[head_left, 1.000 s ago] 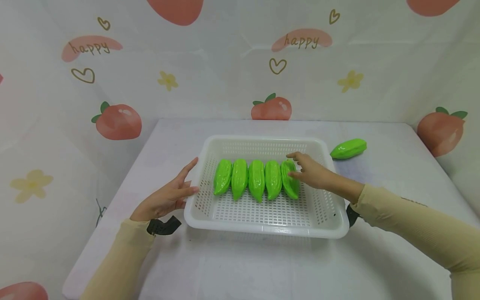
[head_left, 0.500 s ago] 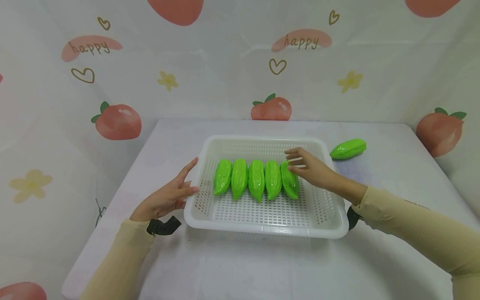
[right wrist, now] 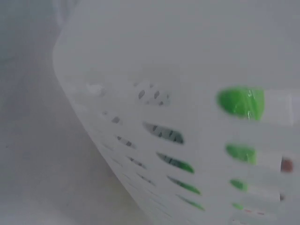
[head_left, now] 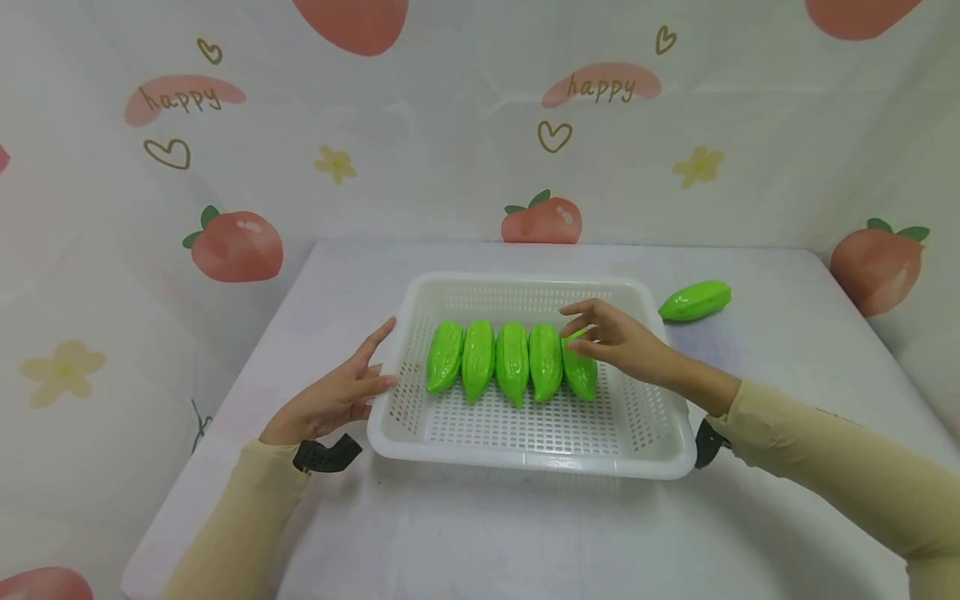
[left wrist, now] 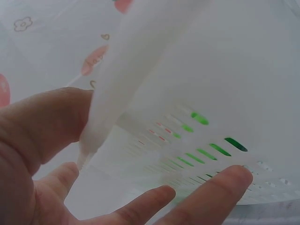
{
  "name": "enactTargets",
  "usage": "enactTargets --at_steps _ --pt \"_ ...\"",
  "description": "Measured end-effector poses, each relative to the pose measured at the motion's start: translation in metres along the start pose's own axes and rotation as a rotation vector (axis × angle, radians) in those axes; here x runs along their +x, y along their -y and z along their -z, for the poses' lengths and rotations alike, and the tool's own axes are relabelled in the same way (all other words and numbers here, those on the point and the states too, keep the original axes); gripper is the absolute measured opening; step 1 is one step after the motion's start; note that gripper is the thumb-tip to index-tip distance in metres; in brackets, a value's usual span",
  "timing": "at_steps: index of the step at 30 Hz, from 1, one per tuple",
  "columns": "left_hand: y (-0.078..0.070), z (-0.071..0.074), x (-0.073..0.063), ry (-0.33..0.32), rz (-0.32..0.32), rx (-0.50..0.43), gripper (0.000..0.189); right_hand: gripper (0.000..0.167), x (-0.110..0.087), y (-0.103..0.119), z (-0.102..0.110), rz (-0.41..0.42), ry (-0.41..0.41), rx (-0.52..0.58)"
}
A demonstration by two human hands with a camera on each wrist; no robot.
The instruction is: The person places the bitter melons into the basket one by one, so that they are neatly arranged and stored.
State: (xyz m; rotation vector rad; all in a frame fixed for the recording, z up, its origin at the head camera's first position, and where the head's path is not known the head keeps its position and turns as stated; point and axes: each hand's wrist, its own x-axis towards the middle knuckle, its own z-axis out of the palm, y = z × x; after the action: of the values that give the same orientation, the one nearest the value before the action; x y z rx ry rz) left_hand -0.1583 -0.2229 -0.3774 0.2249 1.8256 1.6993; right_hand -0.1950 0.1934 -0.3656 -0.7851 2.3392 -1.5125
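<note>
In the head view a white plastic basket [head_left: 525, 460] with perforated walls stands on the table. Inside lie several glossy green, ridged, pointed vegetable-like pieces [head_left: 513, 363] in one row, side by side. My left hand [head_left: 333, 396] grips the basket's left rim; in the left wrist view its fingers [left wrist: 211, 199] lie along the outer wall [left wrist: 234, 61]. My right hand [head_left: 626, 342] reaches over the right rim, fingers loosely bent above the rightmost green piece [head_left: 582, 379], partly hiding it; contact is unclear. The right wrist view shows mostly basket wall [right wrist: 164, 47].
Another green piece [head_left: 696, 302] of the same kind lies on the table behind the basket's right side. The table [head_left: 465, 542] has a pale cover. Behind it hangs a white cloth [head_left: 442, 125] printed with peaches, flowers and hearts.
My right hand's fingers have shifted slightly left over the rightmost green piece and bent a little more. My left hand, the basket and the green pieces stay in place.
</note>
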Motion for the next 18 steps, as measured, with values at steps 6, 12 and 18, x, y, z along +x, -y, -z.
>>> enactTargets --at_steps 6,12,18 --pt "0.000 -0.001 0.001 0.001 -0.006 -0.003 0.086 0.036 -0.007 0.003 0.005 0.076 0.021 -0.006" --pt "-0.001 -0.001 0.001 -0.008 0.001 -0.005 0.086 0.031 -0.016 0.011 0.021 0.136 0.013 -0.012" --pt "-0.001 -0.001 0.000 -0.003 0.000 -0.012 0.086 0.034 -0.025 0.012 0.044 0.173 -0.006 -0.008"
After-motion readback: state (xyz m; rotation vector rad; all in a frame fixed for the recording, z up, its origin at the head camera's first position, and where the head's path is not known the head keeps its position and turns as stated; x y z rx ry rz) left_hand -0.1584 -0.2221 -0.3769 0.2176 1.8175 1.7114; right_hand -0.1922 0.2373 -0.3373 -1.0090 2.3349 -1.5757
